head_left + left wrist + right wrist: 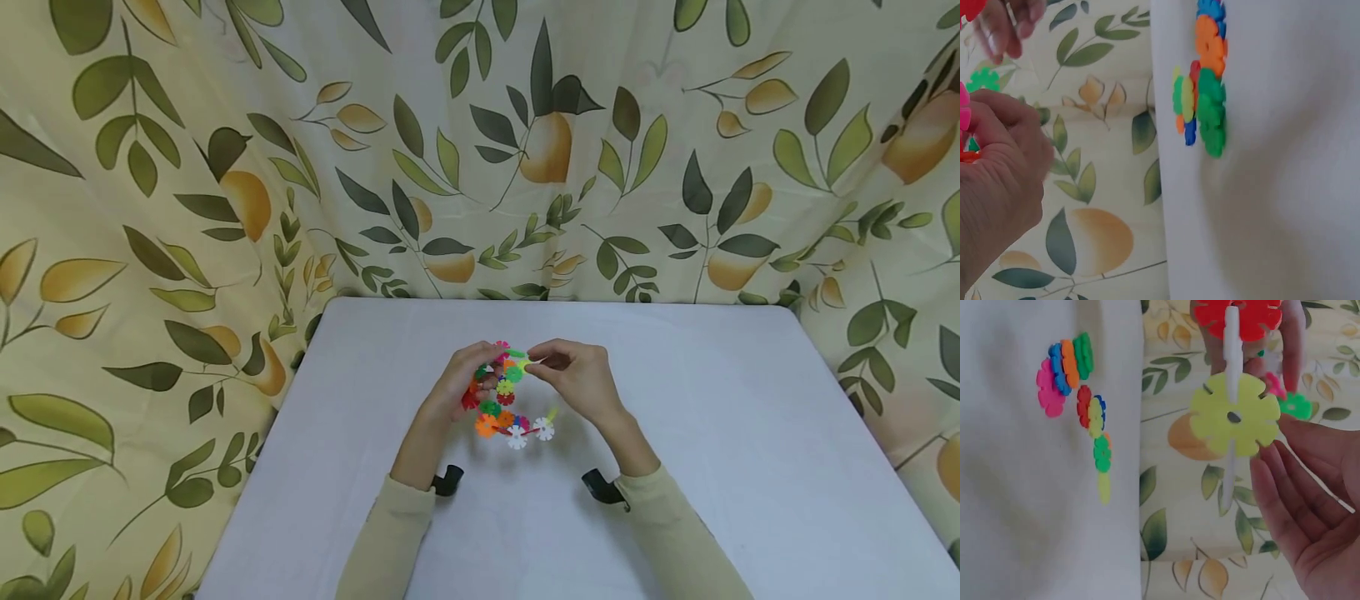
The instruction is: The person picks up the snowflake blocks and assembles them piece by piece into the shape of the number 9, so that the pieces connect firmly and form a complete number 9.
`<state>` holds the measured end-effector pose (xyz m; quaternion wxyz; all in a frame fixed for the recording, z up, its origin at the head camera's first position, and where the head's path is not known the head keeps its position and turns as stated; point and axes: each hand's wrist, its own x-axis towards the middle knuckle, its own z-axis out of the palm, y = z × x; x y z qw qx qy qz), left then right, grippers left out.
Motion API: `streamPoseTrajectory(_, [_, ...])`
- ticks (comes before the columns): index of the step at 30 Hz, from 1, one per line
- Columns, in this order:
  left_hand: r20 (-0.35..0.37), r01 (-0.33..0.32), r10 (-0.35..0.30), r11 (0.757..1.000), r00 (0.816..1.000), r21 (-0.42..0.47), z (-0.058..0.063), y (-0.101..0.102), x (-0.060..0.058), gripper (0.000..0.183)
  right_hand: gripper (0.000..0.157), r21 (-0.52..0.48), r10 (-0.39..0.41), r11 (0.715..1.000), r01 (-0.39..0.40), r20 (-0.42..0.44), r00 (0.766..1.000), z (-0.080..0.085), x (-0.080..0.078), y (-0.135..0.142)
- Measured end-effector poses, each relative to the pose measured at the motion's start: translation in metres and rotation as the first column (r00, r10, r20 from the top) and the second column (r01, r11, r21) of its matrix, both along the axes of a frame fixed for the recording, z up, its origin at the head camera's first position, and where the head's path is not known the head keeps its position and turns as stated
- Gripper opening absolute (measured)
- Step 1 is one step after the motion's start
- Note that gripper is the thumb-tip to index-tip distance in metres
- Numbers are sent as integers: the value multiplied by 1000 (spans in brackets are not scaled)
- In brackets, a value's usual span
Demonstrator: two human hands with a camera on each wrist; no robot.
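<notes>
My left hand (467, 375) grips a chain of notched plastic flower discs, among them a red disc (470, 395) and a pink disc (963, 115). Opposite it, at the same height above the table, my right hand (581, 375) pinches a yellow flower disc (1235, 415) at its edge, between thumb and fingertips. White discs (516, 437) and an orange disc (486, 426) hang in a curve below the hands. Near the right thumb shows a green disc (1294, 406). How the pieces join inside the left hand is hidden.
On the white table (337, 500) below the hands lie loose discs, including a green disc (1212, 112), an orange disc (1211, 45) and a pink disc (1051, 389). A leaf-patterned curtain (525, 225) hangs behind the table and along its left side.
</notes>
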<state>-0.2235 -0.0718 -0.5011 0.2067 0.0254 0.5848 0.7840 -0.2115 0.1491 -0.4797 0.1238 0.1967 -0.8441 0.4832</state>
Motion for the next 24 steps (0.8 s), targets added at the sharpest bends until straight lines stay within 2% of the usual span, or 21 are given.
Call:
streamPoseTrajectory(4, [27, -59, 60, 998, 998, -28, 3, -10, -3, 35, 15, 49, -32, 998, 29, 57, 998, -4, -5, 3])
streamPoseTrajectory(7, [42, -74, 74, 997, 996, -12, 7, -16, -3, 33, 12, 66, -52, 997, 47, 88, 995, -7, -8, 6])
streamPoseTrajectory(12, [28, -45, 45, 999, 999, 8, 10, -23, -4, 32, 11, 68, -75, 995, 67, 119, 990, -14, -15, 8])
streamPoseTrajectory(17, [-23, -11, 9, 998, 1000, -60, 10, -29, -5, 37, 11, 96, -82, 993, 63, 201, 976, -25, -25, 10])
streamPoseTrajectory(21, [-31, 18, -21, 996, 999, -85, 8, -33, -5, 36, 15, 184, -87, 982, 35, 283, 955, -33, -33, 9])
streamPoseTrajectory(24, [-24, 38, -40, 996, 999, -85, 9, -34, -4, 32, 23, 276, -84, 961, -18, 352, 932, -38, -38, 6])
